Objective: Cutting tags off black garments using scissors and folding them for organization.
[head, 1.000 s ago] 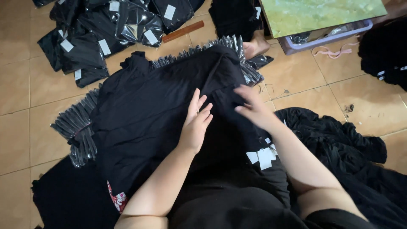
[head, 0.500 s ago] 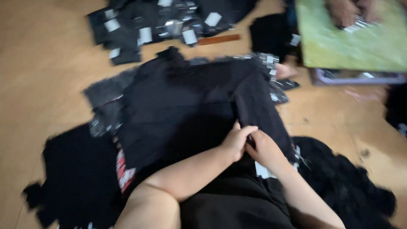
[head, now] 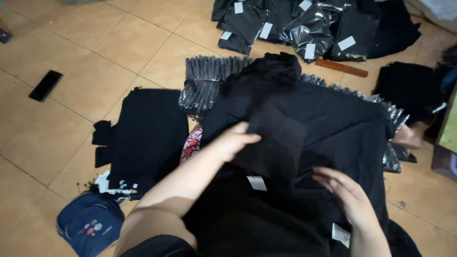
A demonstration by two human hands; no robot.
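the left hand (head: 233, 140) reached across the middle of a black garment (head: 304, 123) spread over the person's lap and the tiled floor (head: 85, 47). its fingers (head: 250, 139) were curled over the edge of a folded flap of the cloth and seemed to pinch that fold, though the fingertips were partly hidden behind the fabric. the right hand (head: 345, 195) lay lower and to the right on the same garment, palm down, fingers (head: 328, 173) spread loosely and flat against the cloth, gripping nothing that could be seen. the two hands were apart, with a dark fold of the garment between them. a small white tag (head: 257, 182) sat on the cloth just below the left hand, and another white tag (head: 340, 234) showed near the right wrist.

under the far edge of the garment lay a fanned stack of clear plastic bags (head: 207, 81), and more of them showed along its right side. beyond that, a heap of bagged black garments with white labels (head: 290, 24) rested on the floor, with a wooden ruler (head: 342, 67) just beside it. to the left lay a flat folded black garment (head: 145, 135), a bit of red patterned fabric (head: 191, 143) between it and the lap. a dark blue pouch (head: 90, 223) sat near the lower left, and a black phone (head: 45, 85) lay well apart on the tiles.
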